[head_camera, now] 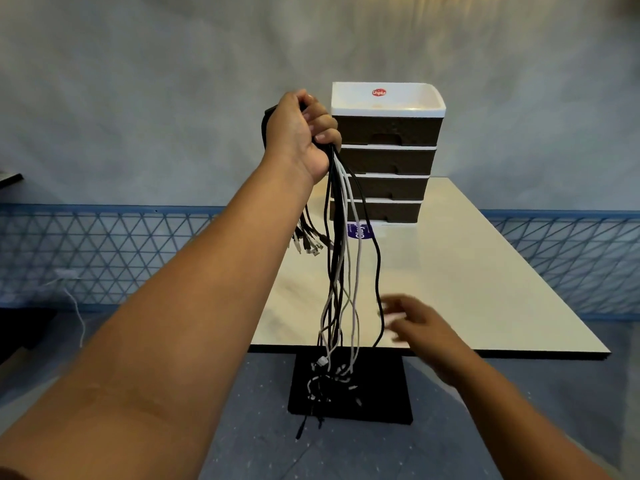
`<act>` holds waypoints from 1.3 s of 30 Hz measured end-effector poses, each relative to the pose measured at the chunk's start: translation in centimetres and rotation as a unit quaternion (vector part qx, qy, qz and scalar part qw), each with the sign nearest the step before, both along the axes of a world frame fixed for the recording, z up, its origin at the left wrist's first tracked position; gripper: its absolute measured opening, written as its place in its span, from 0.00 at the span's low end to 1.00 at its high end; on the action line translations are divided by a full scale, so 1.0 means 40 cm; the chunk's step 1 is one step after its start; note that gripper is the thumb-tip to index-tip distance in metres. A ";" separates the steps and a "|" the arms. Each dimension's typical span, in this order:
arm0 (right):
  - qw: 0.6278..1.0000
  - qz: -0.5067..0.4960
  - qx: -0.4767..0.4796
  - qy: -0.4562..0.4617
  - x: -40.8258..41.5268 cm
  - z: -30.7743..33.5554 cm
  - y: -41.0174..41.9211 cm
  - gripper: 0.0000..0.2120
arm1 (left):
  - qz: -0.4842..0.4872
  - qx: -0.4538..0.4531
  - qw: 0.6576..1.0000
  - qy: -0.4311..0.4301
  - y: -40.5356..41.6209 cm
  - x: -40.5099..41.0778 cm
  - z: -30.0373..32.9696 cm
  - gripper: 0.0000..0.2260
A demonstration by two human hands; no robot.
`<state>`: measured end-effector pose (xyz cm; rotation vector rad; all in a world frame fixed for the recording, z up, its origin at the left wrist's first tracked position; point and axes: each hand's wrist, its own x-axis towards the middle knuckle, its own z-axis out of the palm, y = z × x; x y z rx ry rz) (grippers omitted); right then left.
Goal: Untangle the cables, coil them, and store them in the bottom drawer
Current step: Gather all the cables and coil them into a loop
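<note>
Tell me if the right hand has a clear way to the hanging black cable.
Probably yes: the right hand is open beside the black cable, with nothing between them.

Both your forearms are bare, with no sleeves, watch, rings or gloves visible. Your left hand (300,131) appears sharp, nails short and plain. Your right hand (414,320) is blurred, its fingers indistinct.
</note>
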<state>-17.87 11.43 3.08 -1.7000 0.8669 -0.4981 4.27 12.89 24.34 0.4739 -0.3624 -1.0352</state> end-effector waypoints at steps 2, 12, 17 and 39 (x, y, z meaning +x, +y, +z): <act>0.994 0.047 0.019 -0.102 0.037 0.080 0.016 0.25 | 0.004 0.003 1.000 -0.005 -0.003 -0.012 -0.001 0.17; 0.997 0.057 -0.046 -0.038 0.132 0.056 0.023 0.07 | 0.011 -0.013 1.000 0.002 0.014 -0.013 0.024 0.16; 0.993 0.101 -0.011 0.065 0.082 -0.061 0.034 0.12 | 0.022 -0.038 0.999 0.004 0.036 0.013 0.064 0.16; 0.984 0.126 0.088 -0.088 0.117 0.070 0.056 0.22 | 0.018 -0.042 0.999 -0.011 0.048 -0.034 0.083 0.16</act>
